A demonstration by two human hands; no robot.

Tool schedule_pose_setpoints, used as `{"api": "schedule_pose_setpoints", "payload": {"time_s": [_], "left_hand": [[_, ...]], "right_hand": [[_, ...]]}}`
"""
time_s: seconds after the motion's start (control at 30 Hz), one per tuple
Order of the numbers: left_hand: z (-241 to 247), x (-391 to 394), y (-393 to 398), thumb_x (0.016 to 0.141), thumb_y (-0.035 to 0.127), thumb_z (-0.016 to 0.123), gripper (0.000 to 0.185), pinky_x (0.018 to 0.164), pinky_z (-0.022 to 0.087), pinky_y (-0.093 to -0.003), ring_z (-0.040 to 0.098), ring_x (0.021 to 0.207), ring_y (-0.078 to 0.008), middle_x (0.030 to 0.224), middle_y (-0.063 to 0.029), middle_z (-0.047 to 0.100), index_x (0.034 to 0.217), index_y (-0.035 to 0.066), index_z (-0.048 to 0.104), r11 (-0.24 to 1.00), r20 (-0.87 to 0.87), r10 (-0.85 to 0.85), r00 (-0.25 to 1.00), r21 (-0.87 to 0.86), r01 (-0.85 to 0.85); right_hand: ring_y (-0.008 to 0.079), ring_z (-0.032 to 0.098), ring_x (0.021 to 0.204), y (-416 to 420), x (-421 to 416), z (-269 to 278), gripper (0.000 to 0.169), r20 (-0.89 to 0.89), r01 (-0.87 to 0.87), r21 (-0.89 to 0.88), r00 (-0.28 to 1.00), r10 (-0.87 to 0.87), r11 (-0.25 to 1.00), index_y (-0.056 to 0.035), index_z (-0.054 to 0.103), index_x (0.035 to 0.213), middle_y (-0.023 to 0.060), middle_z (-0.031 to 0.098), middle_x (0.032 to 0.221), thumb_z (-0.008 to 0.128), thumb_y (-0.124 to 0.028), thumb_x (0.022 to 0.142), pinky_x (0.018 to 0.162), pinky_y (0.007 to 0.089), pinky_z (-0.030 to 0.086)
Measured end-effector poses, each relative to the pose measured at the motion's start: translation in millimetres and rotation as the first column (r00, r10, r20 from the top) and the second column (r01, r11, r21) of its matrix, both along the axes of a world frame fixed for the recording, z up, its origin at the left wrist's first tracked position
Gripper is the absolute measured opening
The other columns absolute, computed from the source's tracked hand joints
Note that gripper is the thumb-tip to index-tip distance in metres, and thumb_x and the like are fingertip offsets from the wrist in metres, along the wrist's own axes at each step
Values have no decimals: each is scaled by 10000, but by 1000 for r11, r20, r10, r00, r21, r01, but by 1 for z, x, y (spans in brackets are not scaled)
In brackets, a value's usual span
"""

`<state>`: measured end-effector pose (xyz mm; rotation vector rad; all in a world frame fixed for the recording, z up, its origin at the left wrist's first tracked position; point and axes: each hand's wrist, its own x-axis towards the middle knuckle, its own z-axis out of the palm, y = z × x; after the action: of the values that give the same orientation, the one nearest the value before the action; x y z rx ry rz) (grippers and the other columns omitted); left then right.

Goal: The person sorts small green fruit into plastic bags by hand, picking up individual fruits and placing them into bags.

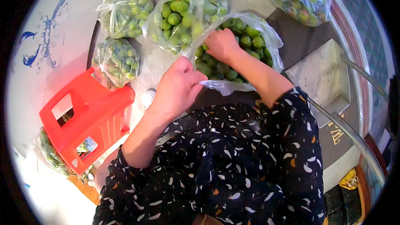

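My left hand (pixel 179 84) pinches the near rim of an open clear plastic bag (pixel 272 37) between thumb and fingers. Small round green fruits (pixel 245 41) fill this bag. Inside its mouth, my right hand (pixel 222 45) reaches among the fruits with curled fingers; the fingertips are hidden, so whether they hold a fruit cannot be told. Just beyond my left hand, touching the open bag, lies a second clear bag (pixel 175 18) of green fruits, some showing through its loose plastic.
Two knotted bags of green produce, a larger one (pixel 125 9) and a smaller one (pixel 117 61), lie at left. Below them stands a red plastic stool (pixel 87 112). Another fruit bag (pixel 297 0) is at top right, above a metal dustpan (pixel 325 75) with a long handle.
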<state>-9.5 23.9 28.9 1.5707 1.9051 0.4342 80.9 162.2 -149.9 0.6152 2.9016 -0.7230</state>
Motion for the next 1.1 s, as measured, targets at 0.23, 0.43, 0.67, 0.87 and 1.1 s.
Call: {"api": "schedule_pose_setpoints", "payload": {"time_s": [0.23, 0.43, 0.67, 0.87, 1.1], "left_hand": [[-12, -6, -11, 706, 62, 696, 150, 672, 466, -365, 544, 774, -287, 801, -112, 494, 852, 94, 692, 1000, 26, 20, 999, -1, -20], [-17, -9, -8, 711, 57, 681, 152, 673, 465, -369, 546, 781, -293, 803, -115, 497, 857, 96, 689, 1000, 49, -13, 999, 6, 12], [-22, -6, -15, 701, 62, 702, 193, 668, 455, -344, 527, 752, -264, 776, -89, 489, 888, 109, 705, 1000, 94, 10, 996, 22, -12], [-23, 0, -23, 709, 71, 676, 171, 680, 469, -373, 534, 768, -289, 791, -107, 496, 877, 96, 690, 999, 99, -20, 995, 48, 15], [-19, -2, -34, 707, 77, 677, 172, 679, 463, -370, 527, 785, -282, 786, -103, 480, 877, 103, 685, 998, 113, -58, 992, 27, 56]], "right_hand": [[194, 572, 776, -23, 76, 62, 424, -173, 53, -932, 804, -569, 359, -86, 479, 1277, 108, 602, 1006, 555, -280, 908, 631, 304, 439], [141, 415, 606, -19, 85, 78, 489, 330, -104, -790, 759, -562, -605, -70, 417, 1354, 99, 583, 916, 350, -385, 986, 527, 245, 322], [62, 502, 709, -2, 60, 127, 292, -214, 7, -954, 686, -695, 300, -42, 527, 1167, 3, 558, 854, 584, -184, 918, 592, 207, 411], [262, 603, 876, 20, -58, 134, 393, -474, -21, -55, 881, -8, 998, -175, 549, 1173, 92, 579, 941, 678, -150, 802, 724, 358, 491], [301, 597, 889, 42, -80, 102, 285, -580, 35, -36, 813, -50, 999, -113, 616, 1093, 106, 611, 928, 643, -150, 812, 741, 407, 486]]}}
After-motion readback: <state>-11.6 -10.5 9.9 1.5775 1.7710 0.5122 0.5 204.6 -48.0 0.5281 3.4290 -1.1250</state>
